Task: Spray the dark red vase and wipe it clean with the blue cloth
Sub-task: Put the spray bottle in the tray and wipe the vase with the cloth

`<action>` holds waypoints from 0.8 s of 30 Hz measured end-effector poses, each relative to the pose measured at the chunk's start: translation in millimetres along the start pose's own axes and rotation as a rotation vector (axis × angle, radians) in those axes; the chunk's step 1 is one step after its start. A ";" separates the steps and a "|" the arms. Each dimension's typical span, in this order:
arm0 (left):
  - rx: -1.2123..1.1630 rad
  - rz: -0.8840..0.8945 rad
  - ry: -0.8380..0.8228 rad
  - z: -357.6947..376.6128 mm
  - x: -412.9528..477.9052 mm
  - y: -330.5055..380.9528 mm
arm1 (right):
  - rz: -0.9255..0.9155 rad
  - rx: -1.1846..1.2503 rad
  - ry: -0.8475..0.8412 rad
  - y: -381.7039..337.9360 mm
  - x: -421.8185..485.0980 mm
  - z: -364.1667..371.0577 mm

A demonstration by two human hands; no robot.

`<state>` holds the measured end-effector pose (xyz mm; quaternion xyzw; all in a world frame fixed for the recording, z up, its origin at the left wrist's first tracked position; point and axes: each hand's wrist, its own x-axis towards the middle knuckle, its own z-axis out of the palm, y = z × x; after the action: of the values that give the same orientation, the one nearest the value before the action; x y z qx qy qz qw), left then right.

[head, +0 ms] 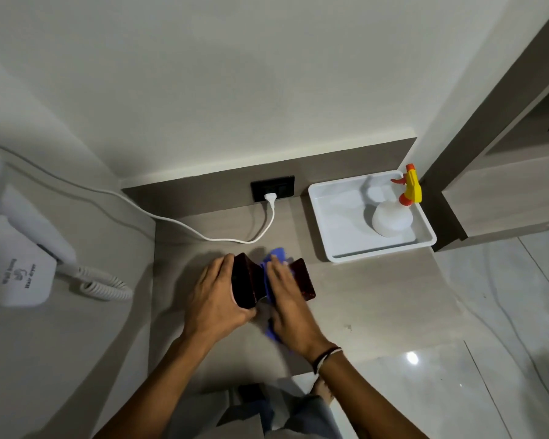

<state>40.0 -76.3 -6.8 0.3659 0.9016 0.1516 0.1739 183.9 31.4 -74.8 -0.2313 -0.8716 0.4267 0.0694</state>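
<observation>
Item: dark red vase (303,278), lying on its side at the counter's (377,296) centre. Left hand (217,294) closed around its wide end at nine o'clock. Right hand (287,299) laid flat, pressing the blue cloth (274,258) onto the narrow waist. Spray bottle (393,213) stands in the white tray (327,223) at two o'clock, well apart. Hair dryer cord (184,226) runs past at twelve. Risk, as judged: wet glaze could slip from the left grip under a hard wipe, rolling the vase toward the counter's near edge.
</observation>
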 end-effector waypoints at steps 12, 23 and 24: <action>0.105 0.052 -0.008 -8.4 6.3 -1.1 | 0.212 -0.051 -0.034 63.3 -7.4 -42.1; 0.225 0.129 0.022 2.8 31.0 49.6 | 0.197 -0.132 0.161 74.5 32.6 -132.4; 0.227 0.127 0.012 3.5 33.7 52.0 | 0.202 -0.174 0.157 78.2 43.4 -140.5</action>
<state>50.4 -16.0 4.0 0.4388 0.8890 0.0613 0.1161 217.1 192.9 -50.9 -0.3556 -0.8694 0.3350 0.0740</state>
